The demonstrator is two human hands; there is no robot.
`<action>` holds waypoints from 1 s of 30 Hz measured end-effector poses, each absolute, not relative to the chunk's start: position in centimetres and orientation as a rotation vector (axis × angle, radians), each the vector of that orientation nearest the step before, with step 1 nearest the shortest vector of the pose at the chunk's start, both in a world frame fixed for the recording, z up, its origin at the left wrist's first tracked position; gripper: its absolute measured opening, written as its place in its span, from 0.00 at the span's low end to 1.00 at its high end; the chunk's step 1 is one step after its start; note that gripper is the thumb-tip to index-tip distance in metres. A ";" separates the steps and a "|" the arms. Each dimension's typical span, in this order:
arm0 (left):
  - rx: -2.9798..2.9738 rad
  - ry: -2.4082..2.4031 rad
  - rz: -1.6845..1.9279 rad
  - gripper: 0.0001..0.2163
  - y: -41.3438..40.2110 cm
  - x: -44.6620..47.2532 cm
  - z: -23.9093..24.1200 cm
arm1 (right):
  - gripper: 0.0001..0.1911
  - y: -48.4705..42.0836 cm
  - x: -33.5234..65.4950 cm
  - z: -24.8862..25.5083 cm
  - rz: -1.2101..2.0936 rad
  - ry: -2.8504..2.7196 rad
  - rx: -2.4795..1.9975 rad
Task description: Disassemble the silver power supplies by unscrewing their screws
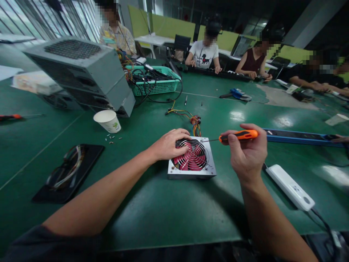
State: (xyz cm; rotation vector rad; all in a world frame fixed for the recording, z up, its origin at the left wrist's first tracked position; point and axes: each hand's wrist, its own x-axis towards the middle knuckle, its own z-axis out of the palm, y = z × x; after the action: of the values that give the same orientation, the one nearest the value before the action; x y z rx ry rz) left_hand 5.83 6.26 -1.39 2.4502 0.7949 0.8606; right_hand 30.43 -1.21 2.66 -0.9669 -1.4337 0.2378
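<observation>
A silver computer power supply unit (192, 174) lies on the table with its fan side up, red blades showing beneath a round wire grille (194, 154). My left hand (171, 143) grips its far left corner, with fingers bent over the casing and the grille. In my right hand (248, 156) is an orange and black screwdriver (242, 135), held nearly level. Its thin shaft points left, and the tip is at the grille's far right corner mount. Whether a screw sits under the tip cannot be made out. A bundle of coloured cables (195, 122) runs from the unit's far side.
Stacked power supplies (89, 72) stand left, near a green basket (158, 85) of cables. A paper cup (107, 121) has small screws beside it. Glasses lie on a black case (89, 156). A white power strip (290, 187) lies right. Several people sit across the table.
</observation>
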 end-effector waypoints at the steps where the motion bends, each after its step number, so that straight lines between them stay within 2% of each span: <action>1: 2.425 0.790 0.875 0.15 6.3 5.8 -1.3 | 0.19 -1.2 30.5 3.0 0.225 -1.441 -0.975; 8: 1.868 0.982 0.966 0.16 7.9 5.3 -1.6 | 0.24 -0.6 29.7 8.3 0.203 -1.658 -1.158; 12: 1.759 0.993 0.845 0.18 8.8 4.1 -1.1 | 0.20 0.5 28.4 9.9 0.183 -1.828 -1.212; 17: 2.022 0.900 0.448 0.25 8.2 2.6 1.4 | 0.14 1.4 26.6 8.8 0.346 -1.979 -1.176; 21: 2.169 0.927 0.328 0.31 7.5 2.7 2.1 | 0.12 1.9 26.3 7.6 0.396 -2.027 -1.207; 26: 2.087 1.070 0.324 0.27 7.3 3.6 1.6 | 0.13 2.6 26.4 6.8 0.371 -2.036 -1.236; 30: 2.053 1.010 0.340 0.24 7.4 3.6 1.3 | 0.13 2.4 26.1 7.0 0.310 -2.089 -1.230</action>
State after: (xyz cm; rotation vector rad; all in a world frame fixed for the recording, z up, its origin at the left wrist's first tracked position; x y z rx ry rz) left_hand 3.60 7.41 1.27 2.0535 1.0102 0.3403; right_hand 26.13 2.42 7.03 -1.2304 -2.0885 0.3099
